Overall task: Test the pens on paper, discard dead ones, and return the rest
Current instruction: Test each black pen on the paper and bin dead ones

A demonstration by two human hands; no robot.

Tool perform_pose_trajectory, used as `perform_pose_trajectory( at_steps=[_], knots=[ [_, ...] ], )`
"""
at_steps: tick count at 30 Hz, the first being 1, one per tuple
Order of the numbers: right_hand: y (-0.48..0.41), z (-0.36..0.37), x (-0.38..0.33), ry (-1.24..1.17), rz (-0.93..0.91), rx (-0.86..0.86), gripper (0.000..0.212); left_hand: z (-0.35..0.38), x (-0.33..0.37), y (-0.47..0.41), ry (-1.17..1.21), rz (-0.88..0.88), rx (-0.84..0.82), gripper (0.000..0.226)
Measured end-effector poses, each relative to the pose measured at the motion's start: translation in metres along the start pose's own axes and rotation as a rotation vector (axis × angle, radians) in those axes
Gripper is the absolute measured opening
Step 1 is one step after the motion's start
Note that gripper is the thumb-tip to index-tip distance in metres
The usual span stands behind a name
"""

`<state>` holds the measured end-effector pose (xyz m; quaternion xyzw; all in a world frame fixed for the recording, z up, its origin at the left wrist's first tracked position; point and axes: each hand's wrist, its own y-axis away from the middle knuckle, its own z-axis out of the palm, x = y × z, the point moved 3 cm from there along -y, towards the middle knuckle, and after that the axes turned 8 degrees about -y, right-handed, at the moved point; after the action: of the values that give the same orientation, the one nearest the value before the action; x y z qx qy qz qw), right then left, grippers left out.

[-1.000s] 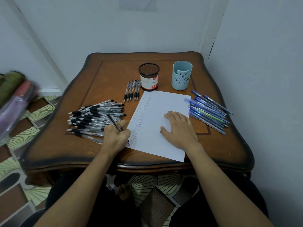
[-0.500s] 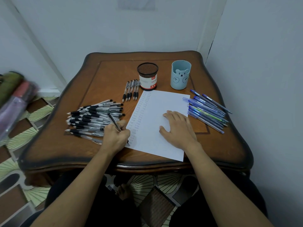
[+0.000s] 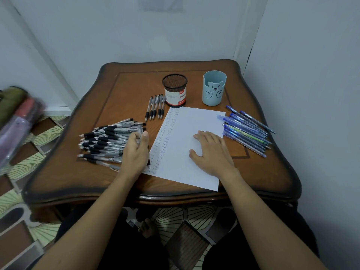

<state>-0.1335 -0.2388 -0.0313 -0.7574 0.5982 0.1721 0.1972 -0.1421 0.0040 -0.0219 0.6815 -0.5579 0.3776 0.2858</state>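
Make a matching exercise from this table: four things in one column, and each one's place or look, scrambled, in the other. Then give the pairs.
Column one
1. mesh cup
2. bear cup
3. blue pens
4. right hand

Column two
A. lies flat on the paper
B. loose pile to the right of the paper
C. pale blue, just beyond the paper's far right corner
D. black with a red-and-white label, next to a row of black pens

Pairs: 1-D, 2-C, 3-B, 4-A
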Motion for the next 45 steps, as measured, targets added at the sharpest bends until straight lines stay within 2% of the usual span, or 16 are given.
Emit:
perform_pose_trajectory(
  at_steps=[4, 8, 12, 14, 18, 22, 25, 28, 36, 41, 45],
  knots=[
    [0.001, 0.000, -0.001, -0.004, -0.001, 0.008, 0.054, 0.001, 0.017, -0.001, 0.023, 0.081, 0.016, 0.037],
    [0.001, 0.000, -0.001, 0.001, 0.003, 0.009, 0.054, -0.005, 0.029, -0.021, 0.072, 0.055, 0.033, 0.040],
    [0.000, 0.000, -0.001, 0.002, 0.003, 0.005, 0.055, -0.013, 0.044, -0.048, 0.023, 0.111, 0.031, 0.042],
    [0.000, 0.000, 0.000, -0.003, 0.004, 0.006, 0.055, -0.015, 0.045, -0.067, -0.017, 0.079, 0.014, 0.043],
    [-0.001, 0.001, 0.001, -0.003, 0.002, 0.005, 0.054, -0.015, 0.046, -0.106, -0.295, -0.003, 0.069, 0.052],
    [-0.001, 0.001, 0.001, -0.005, -0.004, 0.017, 0.054, -0.006, 0.047, -0.133, -0.491, -0.164, 0.045, 0.040],
    [-0.002, 0.001, 0.001, -0.008, -0.003, 0.015, 0.054, 0.003, 0.044, -0.148, -0.598, -0.159, -0.007, 0.027],
    [-0.002, 0.002, 0.002, -0.007, -0.008, 0.020, 0.054, 0.007, 0.041, -0.155, -0.658, -0.176, 0.011, 0.024],
    [-0.001, 0.001, 0.001, -0.011, -0.008, 0.024, 0.055, 0.021, 0.040, -0.158, -0.589, -0.206, -0.002, 0.024],
    [-0.001, 0.001, 0.001, -0.016, -0.005, 0.016, 0.055, 0.024, 0.039, -0.154, -0.548, -0.143, -0.045, 0.053],
    [-0.002, 0.001, 0.001, -0.024, -0.006, 0.020, 0.055, 0.025, 0.040, -0.147, -0.536, -0.086, -0.005, 0.046]
  ],
)
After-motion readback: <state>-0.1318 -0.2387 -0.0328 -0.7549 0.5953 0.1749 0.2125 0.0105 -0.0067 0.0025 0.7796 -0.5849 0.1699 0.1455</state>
